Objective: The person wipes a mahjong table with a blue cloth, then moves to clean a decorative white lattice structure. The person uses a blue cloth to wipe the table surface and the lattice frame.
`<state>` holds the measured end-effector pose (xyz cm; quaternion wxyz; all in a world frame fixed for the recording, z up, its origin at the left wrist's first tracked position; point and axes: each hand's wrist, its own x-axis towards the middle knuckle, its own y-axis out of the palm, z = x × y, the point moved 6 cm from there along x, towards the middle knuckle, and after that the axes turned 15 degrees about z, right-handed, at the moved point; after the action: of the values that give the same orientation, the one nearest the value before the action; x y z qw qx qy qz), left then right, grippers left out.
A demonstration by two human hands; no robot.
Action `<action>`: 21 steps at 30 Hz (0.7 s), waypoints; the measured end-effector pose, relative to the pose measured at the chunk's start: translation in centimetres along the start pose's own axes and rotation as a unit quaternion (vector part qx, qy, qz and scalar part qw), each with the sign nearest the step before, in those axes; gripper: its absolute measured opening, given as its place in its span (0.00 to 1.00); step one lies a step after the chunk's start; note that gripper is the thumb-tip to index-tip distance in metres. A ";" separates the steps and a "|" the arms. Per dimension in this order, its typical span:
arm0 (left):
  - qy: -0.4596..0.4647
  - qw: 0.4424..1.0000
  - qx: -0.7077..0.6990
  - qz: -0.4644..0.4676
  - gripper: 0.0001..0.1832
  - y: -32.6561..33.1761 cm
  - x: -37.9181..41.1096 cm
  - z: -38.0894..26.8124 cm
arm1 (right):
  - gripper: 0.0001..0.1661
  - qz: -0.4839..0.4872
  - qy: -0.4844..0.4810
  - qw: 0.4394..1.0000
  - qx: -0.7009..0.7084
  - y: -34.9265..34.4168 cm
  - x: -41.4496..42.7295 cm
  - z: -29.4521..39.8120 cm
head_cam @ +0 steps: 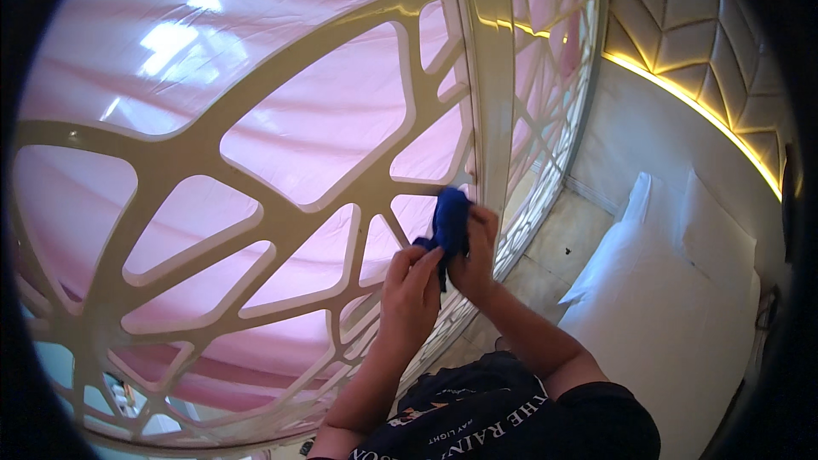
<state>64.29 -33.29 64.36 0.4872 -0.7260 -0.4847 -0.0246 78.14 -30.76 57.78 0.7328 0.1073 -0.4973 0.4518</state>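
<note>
A bunched dark blue cloth [451, 220] is between my two hands, in front of a cream lattice partition [255, 188]. My left hand [412, 278] pinches the cloth's lower left part with thumb and fingers. My right hand [474, 255] grips its right side, the fingers partly hidden behind it. The top of the cloth lies over the lattice's right part in this view; whether it touches cannot be told. Behind the lattice openings is glossy glass or clear panel with pink curtain fabric [319, 115] showing through it.
To the right stands a bed with a white sheet [664, 326] and white pillows [716, 223]. Beyond it are a padded wall panel [696, 25] and a yellow light strip [690, 96]. An upright frame post [492, 89] divides the lattice. A small dark object lies on the tiled floor [543, 259].
</note>
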 end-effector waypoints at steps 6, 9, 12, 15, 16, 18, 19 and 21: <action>-0.001 0.997 0.034 -0.068 0.17 1.5 6.9 -1.0 | 0.25 0.056 -0.041 0.956 -0.284 -1.0 10.0 -2.4; -0.039 0.994 0.057 -0.080 0.16 2.7 6.8 -0.1 | 0.22 0.103 -0.059 0.950 -0.289 -0.9 9.8 -1.0; -0.092 0.988 0.058 -0.109 0.16 2.6 5.5 -0.4 | 0.19 0.160 -0.063 0.954 -0.244 -0.9 9.3 -0.1; -0.101 0.987 0.058 -0.114 0.17 2.0 4.4 -1.4 | 0.19 0.190 -0.034 0.976 -0.103 -1.0 9.2 -0.2; -0.099 0.986 0.065 -0.120 0.17 1.6 4.2 -2.1 | 0.20 0.195 -0.016 0.980 -0.048 -1.0 9.2 -0.1; -0.099 0.984 0.063 -0.136 0.16 0.9 3.8 -3.3 | 0.21 0.167 -0.039 0.985 0.015 -0.9 9.3 0.6; -0.100 0.983 0.061 -0.143 0.16 0.6 3.7 -3.6 | 0.21 0.157 -0.052 0.985 0.056 -0.9 9.8 1.2; -0.066 0.967 0.151 -0.196 0.15 -0.4 3.6 -4.7 | 0.20 0.152 -0.070 0.978 0.126 -0.3 10.4 2.2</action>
<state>67.97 -34.24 68.94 0.5437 -0.5354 -0.6463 0.0016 77.97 -26.52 67.52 0.5996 0.1528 -0.4969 0.6085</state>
